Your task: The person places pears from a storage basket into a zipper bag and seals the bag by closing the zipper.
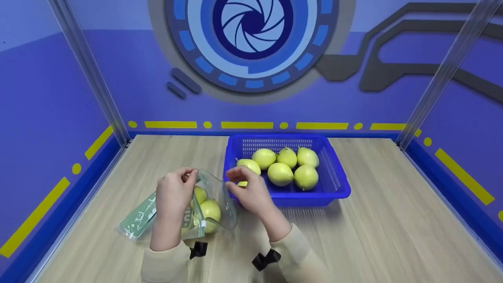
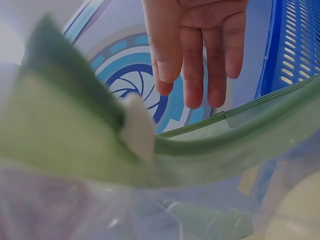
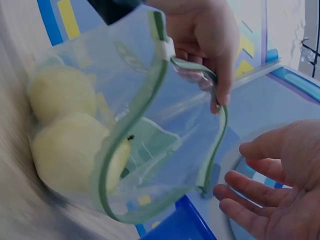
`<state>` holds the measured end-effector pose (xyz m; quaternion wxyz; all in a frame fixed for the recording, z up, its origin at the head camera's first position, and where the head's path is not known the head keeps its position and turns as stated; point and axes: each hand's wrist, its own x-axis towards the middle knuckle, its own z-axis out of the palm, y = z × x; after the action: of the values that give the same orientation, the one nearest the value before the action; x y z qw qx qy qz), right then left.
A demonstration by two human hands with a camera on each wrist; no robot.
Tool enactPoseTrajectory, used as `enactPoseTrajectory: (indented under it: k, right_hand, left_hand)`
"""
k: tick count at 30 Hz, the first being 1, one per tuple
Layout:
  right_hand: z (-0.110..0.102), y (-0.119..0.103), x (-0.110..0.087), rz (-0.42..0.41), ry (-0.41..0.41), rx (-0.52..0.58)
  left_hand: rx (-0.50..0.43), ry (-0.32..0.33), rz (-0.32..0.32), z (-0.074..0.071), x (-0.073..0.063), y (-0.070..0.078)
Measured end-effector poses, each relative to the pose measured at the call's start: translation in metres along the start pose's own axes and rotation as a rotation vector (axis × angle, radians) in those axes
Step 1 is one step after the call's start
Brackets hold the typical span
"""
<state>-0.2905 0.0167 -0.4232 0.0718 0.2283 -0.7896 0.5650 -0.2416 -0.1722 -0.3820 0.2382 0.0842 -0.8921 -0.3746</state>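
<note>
My left hand (image 1: 173,194) pinches the rim of a clear zip bag (image 3: 132,125) with a green-edged mouth and a small white slider (image 3: 167,49). The bag's mouth gapes toward the right. Inside lie yellow-green pears (image 1: 210,212), low against the table. Beside the far side of the mouth hovers my right hand (image 1: 251,192), holding nothing; the left wrist view shows its fingers (image 2: 192,75) fairly straight, and in the right wrist view they stand just apart from the rim. In the left wrist view the bag hides my left hand.
A blue plastic basket (image 1: 338,192) with slotted walls stands behind and right of the bag, holding several pears (image 1: 280,174). Left of the bag lies a green printed plastic packet (image 1: 137,220) on the wood-look table (image 1: 393,220). Blue printed panels (image 1: 129,78) enclose the back and sides.
</note>
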Motion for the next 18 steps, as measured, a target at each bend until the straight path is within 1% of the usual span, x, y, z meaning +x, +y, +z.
enactPoseTrajectory:
  k: [4, 12, 16, 18]
  right_hand:
    - [-0.009, 0.004, 0.006, 0.023, 0.013, -0.002]
    - [-0.019, 0.018, 0.013, 0.039, 0.025, 0.009]
    - [-0.023, 0.026, 0.016, 0.047, 0.031, -0.036]
    - [-0.025, 0.029, 0.017, 0.07, 0.024, -0.074]
  left_hand:
    - [-0.007, -0.008, -0.006, -0.001, 0.0, 0.0]
    - [0.0, -0.007, -0.011, 0.001, 0.002, -0.001]
    - [-0.002, -0.009, -0.015, 0.001, 0.002, -0.002]
    - [0.0, -0.011, -0.019, 0.001, 0.001, -0.002]
